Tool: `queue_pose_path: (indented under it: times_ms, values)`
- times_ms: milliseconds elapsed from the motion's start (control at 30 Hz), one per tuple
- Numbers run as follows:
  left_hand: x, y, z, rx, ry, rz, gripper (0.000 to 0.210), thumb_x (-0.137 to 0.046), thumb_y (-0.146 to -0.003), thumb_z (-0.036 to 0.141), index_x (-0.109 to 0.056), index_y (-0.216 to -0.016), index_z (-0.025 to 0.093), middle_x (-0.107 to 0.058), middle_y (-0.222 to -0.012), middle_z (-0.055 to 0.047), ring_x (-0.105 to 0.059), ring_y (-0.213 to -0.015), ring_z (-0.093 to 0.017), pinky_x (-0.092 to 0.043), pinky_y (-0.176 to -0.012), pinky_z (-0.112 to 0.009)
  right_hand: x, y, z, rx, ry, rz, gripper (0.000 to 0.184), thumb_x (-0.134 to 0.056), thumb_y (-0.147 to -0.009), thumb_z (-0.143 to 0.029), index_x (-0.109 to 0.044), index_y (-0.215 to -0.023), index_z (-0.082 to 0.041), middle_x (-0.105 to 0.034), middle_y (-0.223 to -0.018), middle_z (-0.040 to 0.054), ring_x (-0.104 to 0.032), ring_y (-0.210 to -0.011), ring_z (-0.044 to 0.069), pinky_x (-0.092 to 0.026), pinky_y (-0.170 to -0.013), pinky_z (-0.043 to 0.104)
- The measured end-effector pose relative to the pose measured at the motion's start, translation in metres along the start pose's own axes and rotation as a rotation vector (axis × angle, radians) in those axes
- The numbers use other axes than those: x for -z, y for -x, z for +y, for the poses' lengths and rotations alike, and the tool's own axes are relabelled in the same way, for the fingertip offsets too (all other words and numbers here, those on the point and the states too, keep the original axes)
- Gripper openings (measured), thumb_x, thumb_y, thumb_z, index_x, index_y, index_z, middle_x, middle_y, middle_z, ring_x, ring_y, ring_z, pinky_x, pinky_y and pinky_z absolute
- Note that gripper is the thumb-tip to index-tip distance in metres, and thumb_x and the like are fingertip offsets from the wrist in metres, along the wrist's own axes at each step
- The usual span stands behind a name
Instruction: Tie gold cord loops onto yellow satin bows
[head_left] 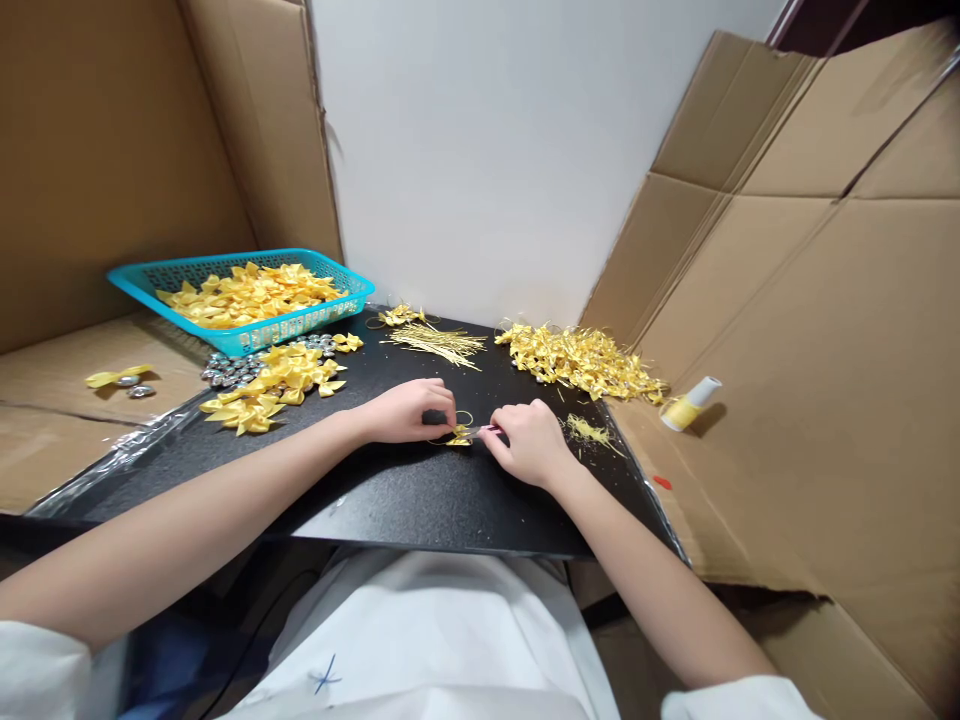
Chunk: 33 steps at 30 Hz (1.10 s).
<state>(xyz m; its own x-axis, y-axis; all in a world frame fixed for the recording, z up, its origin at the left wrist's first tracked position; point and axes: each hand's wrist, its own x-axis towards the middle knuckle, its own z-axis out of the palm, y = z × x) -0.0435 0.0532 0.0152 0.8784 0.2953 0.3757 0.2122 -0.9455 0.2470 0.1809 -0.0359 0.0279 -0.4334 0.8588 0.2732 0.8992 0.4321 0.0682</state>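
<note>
Low over the black tabletop, my left hand (pixel 416 410) pinches a small yellow ribbon bow (pixel 459 437) with a thin gold cord looping out of it. My right hand (pixel 529 440) is closed around small scissors (pixel 486 430), of which only thin metal tips and a bit of pinkish handle show. Those tips touch or lie right beside the bow, close to my left fingertips; their exact contact is too small to make out. My palms hide most of the tool and part of the bow.
A blue basket (pixel 247 335) heaped with yellow bows stands at back left. Before it lie loose bows (pixel 289 375) and silver beads (pixel 232 370). Gold cords (pixel 439 343), a corded-bow pile (pixel 577 360), trimmings (pixel 589 432) and a thread spool (pixel 690 405) lie ahead and right. Cardboard walls flank the table.
</note>
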Motion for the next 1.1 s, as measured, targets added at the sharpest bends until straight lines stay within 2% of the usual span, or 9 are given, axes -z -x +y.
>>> queue_pose_path:
  times_ms: [1100]
  values:
    - [-0.0017, -0.0008, 0.0021, 0.016, 0.034, 0.006, 0.016, -0.058, -0.091, 0.025, -0.071, -0.081, 0.02, -0.073, -0.08, -0.003, -0.057, -0.073, -0.017, -0.041, -0.072, -0.028, -0.0043, -0.0065, -0.0022, 0.03, 0.024, -0.013, 0.034, -0.047, -0.098, -0.041, -0.067, -0.085, -0.016, -0.073, -0.084, 0.006, -0.064, -0.081, 0.019, -0.026, -0.071, 0.033]
